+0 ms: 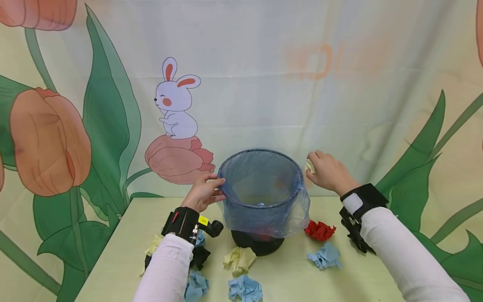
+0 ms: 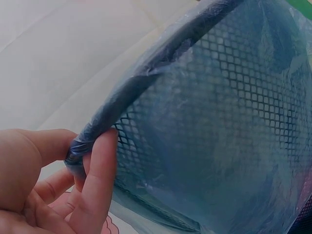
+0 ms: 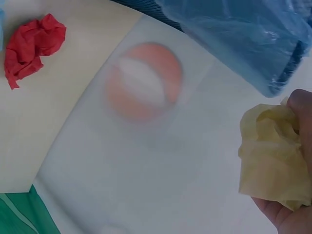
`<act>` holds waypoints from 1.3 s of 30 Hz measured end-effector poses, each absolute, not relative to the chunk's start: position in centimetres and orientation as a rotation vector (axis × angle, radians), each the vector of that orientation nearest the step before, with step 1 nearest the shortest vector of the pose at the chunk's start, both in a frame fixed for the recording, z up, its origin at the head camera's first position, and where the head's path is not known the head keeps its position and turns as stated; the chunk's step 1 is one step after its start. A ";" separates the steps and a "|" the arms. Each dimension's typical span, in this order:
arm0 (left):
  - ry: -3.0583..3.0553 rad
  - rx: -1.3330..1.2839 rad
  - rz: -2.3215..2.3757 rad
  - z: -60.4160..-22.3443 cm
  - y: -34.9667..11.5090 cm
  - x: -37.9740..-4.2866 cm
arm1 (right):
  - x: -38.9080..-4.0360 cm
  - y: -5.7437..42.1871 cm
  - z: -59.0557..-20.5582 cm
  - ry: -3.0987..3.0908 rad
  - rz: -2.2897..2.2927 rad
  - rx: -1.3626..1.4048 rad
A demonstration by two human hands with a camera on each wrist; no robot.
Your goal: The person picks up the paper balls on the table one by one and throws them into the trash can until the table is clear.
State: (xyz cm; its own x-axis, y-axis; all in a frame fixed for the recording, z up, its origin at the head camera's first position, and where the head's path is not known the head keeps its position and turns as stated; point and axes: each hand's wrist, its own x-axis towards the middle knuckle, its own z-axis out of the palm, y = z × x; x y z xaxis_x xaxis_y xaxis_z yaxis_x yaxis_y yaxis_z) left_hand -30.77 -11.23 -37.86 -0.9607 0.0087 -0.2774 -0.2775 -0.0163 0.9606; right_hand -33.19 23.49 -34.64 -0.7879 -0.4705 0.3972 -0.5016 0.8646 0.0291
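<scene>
A dark mesh wastebasket point(image 1: 260, 201), lined with a translucent blue plastic bag point(image 1: 298, 209), stands at the middle of the table. My left hand point(image 1: 203, 191) pinches its rim point(image 2: 105, 114) on the left side, thumb outside and a finger over the edge. To the right of the rim my right hand point(image 1: 328, 171) holds a crumpled piece of yellow paper point(image 3: 273, 156), raised about level with the basket's top. Through the mesh, a bit of blue paper shows low inside the basket.
Crumpled red paper point(image 1: 320, 230) and blue paper point(image 1: 325, 256) lie right of the basket. In front are yellow paper point(image 1: 240, 260) and blue paper point(image 1: 245, 288). More balls, including a black one point(image 1: 200, 256), sit by the left forearm. A printed curtain point(image 1: 245, 84) hangs behind the table.
</scene>
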 end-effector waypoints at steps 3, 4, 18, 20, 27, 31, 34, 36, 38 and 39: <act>2.047 -0.289 2.083 -37.8 -11.2 -30.8 | -33.2 22.9 -33.9 -2.634 0.103 0.728; 2.047 -0.293 2.079 -37.7 -11.2 -30.8 | -33.2 22.7 -33.7 -2.631 0.106 0.734; 2.026 -0.295 2.070 -37.8 -11.2 -31.4 | -33.5 19.9 -31.2 -2.661 0.126 0.769; 2.025 -0.295 2.070 -37.8 -11.2 -31.4 | -33.4 19.5 -30.9 -2.672 0.127 0.778; 2.018 -0.309 2.073 -38.0 -11.3 -31.3 | -33.1 17.9 -30.3 -2.687 0.120 0.826; 2.015 -0.305 2.079 -38.0 -11.3 -31.3 | -33.0 17.1 -30.1 -2.691 0.118 0.852; 2.012 -0.300 2.083 -38.0 -11.4 -31.2 | -32.9 16.4 -30.0 -2.681 0.124 0.877; 2.013 -0.300 2.084 -38.0 -11.4 -31.2 | -32.8 16.0 -30.0 -2.677 0.129 0.890; 2.015 -0.304 2.082 -38.1 -11.4 -31.2 | -32.7 15.7 -30.1 -2.677 0.132 0.906; 2.014 -0.310 2.083 -38.1 -11.4 -31.2 | -32.7 15.5 -30.1 -2.678 0.132 0.913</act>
State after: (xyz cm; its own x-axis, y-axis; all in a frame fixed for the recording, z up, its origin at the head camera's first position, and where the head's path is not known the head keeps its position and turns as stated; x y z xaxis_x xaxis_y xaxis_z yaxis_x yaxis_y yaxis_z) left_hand -31.19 -11.45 -38.09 -0.9518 0.0161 -0.3062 -0.3066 -0.0308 0.9514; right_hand -32.68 15.52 -30.09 -0.7496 -0.5808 0.3174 -0.6092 0.7929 0.0120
